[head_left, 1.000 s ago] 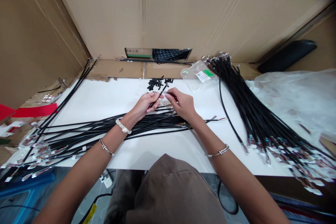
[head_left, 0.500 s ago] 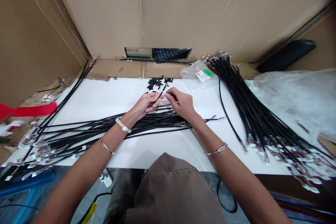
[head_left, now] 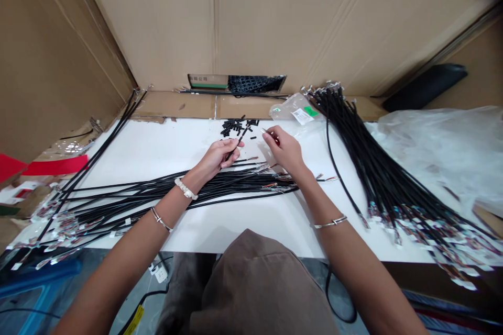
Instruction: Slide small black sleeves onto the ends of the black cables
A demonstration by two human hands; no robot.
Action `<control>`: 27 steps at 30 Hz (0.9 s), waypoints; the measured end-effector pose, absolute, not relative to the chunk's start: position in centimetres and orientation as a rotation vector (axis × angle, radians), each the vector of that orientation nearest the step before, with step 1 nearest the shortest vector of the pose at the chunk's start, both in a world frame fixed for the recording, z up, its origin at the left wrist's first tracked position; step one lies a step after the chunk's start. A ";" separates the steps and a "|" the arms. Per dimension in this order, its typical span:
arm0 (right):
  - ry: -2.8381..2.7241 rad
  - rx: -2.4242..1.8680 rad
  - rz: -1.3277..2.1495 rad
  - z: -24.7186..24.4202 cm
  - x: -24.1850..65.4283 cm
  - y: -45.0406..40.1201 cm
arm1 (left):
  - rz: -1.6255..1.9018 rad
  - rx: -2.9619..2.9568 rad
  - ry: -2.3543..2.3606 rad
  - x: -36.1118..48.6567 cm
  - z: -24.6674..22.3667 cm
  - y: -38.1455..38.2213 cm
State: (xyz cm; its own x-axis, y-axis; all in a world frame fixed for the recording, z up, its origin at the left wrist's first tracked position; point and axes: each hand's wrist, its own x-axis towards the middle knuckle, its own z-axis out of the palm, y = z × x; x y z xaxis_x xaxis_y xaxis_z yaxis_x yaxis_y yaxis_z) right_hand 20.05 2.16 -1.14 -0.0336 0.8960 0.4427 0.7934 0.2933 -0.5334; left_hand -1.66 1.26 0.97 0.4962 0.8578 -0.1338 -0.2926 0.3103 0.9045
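Observation:
In the middle of the white table, my left hand (head_left: 220, 155) is closed on a black cable (head_left: 239, 141), whose stripped end points up and away. To its right, my right hand (head_left: 286, 148) is closed around a small tool (head_left: 264, 131) with a thin pale tip; some red shows at the palm, but most of it is hidden. The two hands are apart. Just beyond the held cable end lies a pile of short black tube pieces (head_left: 231, 126). Under and in front of both hands, a bundle of black cables (head_left: 168, 188) with exposed wire ends runs leftward.
A thick bundle of black cables (head_left: 365, 157) with white connectors lies on the right, beside a clear plastic bag (head_left: 288, 110) and plastic sheeting (head_left: 440, 141). More cables (head_left: 113, 133) cross the left side. Cardboard walls (head_left: 255, 21) close off the back and sides.
My right hand has moved right, away from the cable end, with the tool in it. My left hand keeps its hold on the cable almost unmoved.

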 end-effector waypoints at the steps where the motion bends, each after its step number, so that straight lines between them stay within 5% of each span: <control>1: -1.855 -1.570 0.127 -1.5 20.6 2.6 | 0.845 0.977 0.700 -1.6 0.9 1.3; 13: -1.880 -1.122 0.375 0.3 18.7 0.8 | 0.866 1.047 0.705 -1.4 0.3 1.5; 27: -1.942 -1.112 0.301 -0.1 17.6 0.4 | 0.811 1.034 0.727 -1.3 1.1 1.1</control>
